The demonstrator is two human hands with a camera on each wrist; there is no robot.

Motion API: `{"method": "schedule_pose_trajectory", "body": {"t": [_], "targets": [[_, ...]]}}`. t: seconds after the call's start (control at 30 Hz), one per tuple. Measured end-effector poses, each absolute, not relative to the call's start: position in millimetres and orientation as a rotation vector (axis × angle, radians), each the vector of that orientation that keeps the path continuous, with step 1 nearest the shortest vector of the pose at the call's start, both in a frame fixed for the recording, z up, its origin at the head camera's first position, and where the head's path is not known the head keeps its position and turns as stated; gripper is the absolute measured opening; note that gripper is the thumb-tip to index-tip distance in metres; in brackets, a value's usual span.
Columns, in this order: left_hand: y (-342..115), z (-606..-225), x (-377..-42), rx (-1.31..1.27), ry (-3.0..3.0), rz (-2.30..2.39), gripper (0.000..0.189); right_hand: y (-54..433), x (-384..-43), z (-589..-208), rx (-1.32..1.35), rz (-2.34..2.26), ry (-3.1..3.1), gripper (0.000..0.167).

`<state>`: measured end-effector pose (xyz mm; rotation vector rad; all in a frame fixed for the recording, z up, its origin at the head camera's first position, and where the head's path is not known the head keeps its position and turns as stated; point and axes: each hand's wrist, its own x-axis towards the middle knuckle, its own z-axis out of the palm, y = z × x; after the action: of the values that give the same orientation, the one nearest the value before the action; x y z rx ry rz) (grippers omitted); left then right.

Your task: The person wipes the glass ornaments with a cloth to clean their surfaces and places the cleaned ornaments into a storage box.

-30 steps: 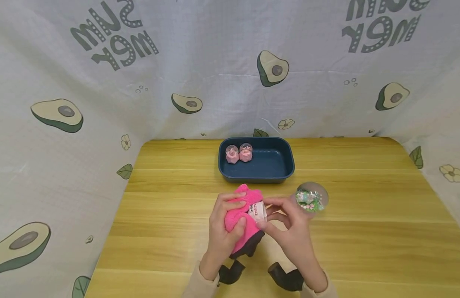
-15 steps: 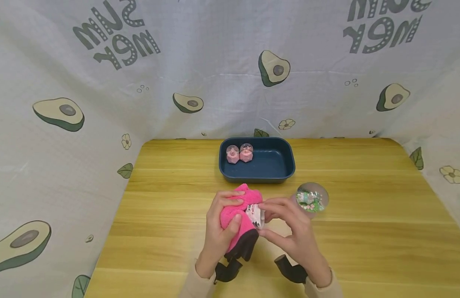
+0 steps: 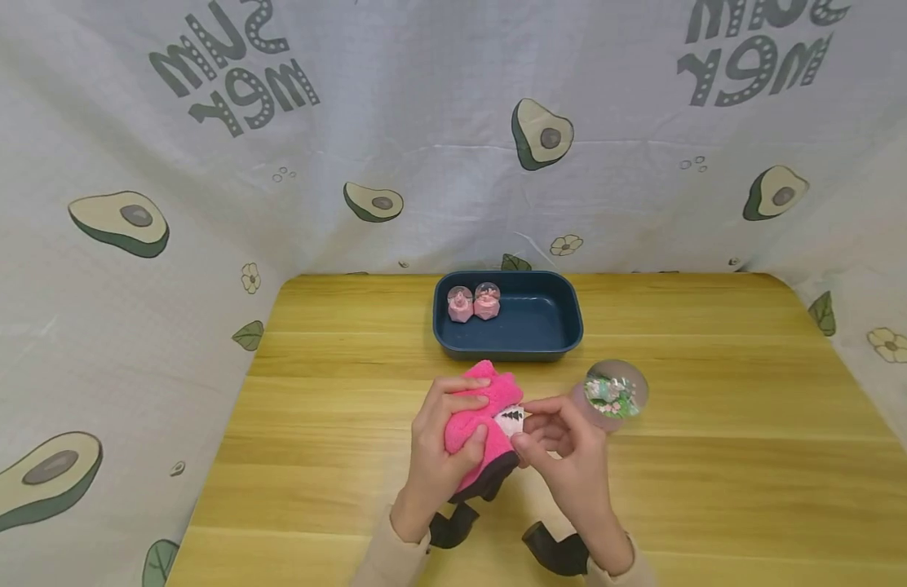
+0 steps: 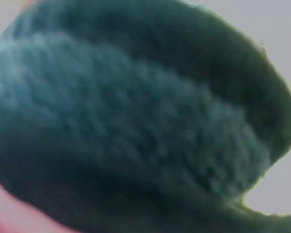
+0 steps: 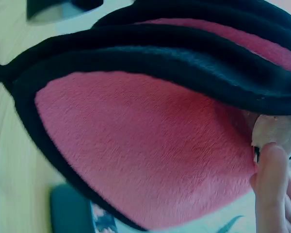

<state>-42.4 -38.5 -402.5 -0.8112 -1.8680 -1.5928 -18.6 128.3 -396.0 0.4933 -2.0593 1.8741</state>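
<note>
In the head view my left hand [image 3: 436, 444] grips a fuzzy pink cloth [image 3: 468, 424] with dark edging, bunched around a small white printed base [image 3: 511, 420]. A black tree print shows on the base, and its other end is hidden in the cloth. The thumb and fingers of my right hand [image 3: 571, 452] pinch the base's exposed side. From the right wrist, the cloth [image 5: 145, 145] hangs spread beside the white base [image 5: 276, 131], with my right thumb [image 5: 274, 174] against it. Dark, blurred cloth folds [image 4: 136, 116] fill most of the left wrist view.
Behind the hands stands a dark blue tray [image 3: 541, 326] holding two small pink snow globes [image 3: 461, 306]. A larger snow globe [image 3: 613, 398] with green and white decoration sits just beyond my right hand on the wooden table [image 3: 718, 391]. An avocado-print curtain [image 3: 453, 147] hangs behind the table.
The white base has turned in the cloth: red lettering faced up before, the black tree print now. My right fingers spread wider half a second ago and have drawn in around it.
</note>
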Motion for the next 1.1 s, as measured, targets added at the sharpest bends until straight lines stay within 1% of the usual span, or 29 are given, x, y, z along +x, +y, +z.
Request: {"method": "schedule_pose_trajectory", "body": {"t": [0.1,0.2,0.27,0.37,0.53,0.63,0.77,0.87,0.97,1.03,1.1], "targets": [[-38,-402,-42,-0.747,-1.841,-1.662,0.025,129,-20,-396,0.605,1.792,-2.04,0.037],[-38,-401,-43,-0.668,-1.818,-1.772,0.026,132,-24,-395,0.83,1.714,-1.969,0.043],[-39,-401,-43,-0.638,-1.812,-1.823,0.027,131,-25,-387,0.945,1.653,-1.933,0.045],[-41,-400,-43,-0.64,-1.807,-1.858,0.026,132,-28,-387,0.997,1.561,-1.921,0.045],[-42,-399,-43,-0.687,-1.813,-1.811,0.025,133,-31,-402,0.961,1.664,-1.881,0.048],[-43,-400,-44,-0.718,-1.846,-1.749,0.024,130,-28,-404,0.878,1.848,-1.859,0.043],[-45,-400,-45,-0.8,-1.888,-1.623,0.025,127,-23,-402,0.675,2.128,-1.885,0.037],[-46,-399,-46,-0.867,-1.902,-1.555,0.026,127,-21,-398,0.464,2.323,-1.944,0.03],[-45,-399,-46,-0.901,-1.904,-1.529,0.027,128,-20,-393,0.31,2.423,-2.007,0.024],[-45,-400,-46,-0.883,-1.894,-1.533,0.027,128,-20,-391,0.323,2.411,-2.017,0.026],[-44,-400,-47,-0.827,-1.875,-1.571,0.026,128,-19,-390,0.439,2.327,-2.012,0.032]]}}
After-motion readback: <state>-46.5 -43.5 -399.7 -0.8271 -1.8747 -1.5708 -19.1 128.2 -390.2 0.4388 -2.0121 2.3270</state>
